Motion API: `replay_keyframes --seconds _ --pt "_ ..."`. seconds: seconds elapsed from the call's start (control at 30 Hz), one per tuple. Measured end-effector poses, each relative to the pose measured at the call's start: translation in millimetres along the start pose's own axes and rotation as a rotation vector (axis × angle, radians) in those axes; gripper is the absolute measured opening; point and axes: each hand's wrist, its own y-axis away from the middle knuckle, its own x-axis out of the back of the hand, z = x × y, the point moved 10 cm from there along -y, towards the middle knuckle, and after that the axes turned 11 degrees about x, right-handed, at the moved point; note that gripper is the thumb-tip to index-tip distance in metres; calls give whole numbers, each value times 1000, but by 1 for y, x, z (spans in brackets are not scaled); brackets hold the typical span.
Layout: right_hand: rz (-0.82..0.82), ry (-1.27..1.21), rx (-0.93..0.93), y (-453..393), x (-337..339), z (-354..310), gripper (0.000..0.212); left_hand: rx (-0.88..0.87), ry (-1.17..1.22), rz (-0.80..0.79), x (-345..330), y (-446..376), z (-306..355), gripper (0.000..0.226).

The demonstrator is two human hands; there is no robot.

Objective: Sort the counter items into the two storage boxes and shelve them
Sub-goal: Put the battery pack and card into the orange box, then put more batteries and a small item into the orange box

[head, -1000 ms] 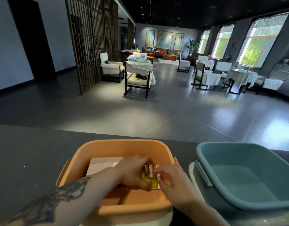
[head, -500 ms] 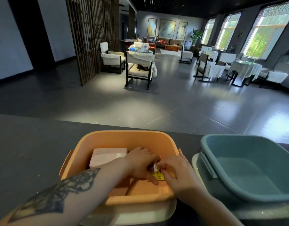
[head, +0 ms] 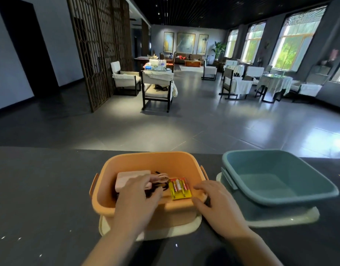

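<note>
An orange storage box (head: 152, 160) sits on a cream lid (head: 184, 228) on the dark counter. Inside lie a yellow pack of AA batteries (head: 179, 188), a pale pink flat box (head: 127, 178) and a dark cable with a pink part (head: 161, 179). My left hand (head: 136, 196) hovers over the box's near left side, fingers spread, holding nothing. Over the near right corner of the box my right hand (head: 215, 202) is open too, apart from the batteries. A teal storage box (head: 280, 196) stands to the right on its own pale lid (head: 284, 219), with nothing seen inside.
The dark counter (head: 40, 189) stretches left and in front of the boxes. Beyond its far edge lies a tiled floor with chairs (head: 157, 89), covered tables (head: 274, 85) and a wooden lattice screen (head: 100, 48).
Both hands let go of the battery pack and drew back toward me; the pack now lies uncovered in the orange box. The view shifted slightly.
</note>
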Motion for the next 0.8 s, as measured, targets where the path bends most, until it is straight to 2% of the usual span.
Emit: replay_keyframes --seconds 0.17,0.33,0.63,0.8 --pt "13 108 -120 60 26 17 36 -149 -66 -37 -47 61 31 21" --pt "82 201 -294 140 75 52 39 -334 -105 -170 -113 101 99 24" --pt "224 282 -535 324 201 113 41 -552 -121 -336 -228 227 221 28" --pt "281 358 -672 450 277 155 40 -600 -33 -433 -305 320 298 31"
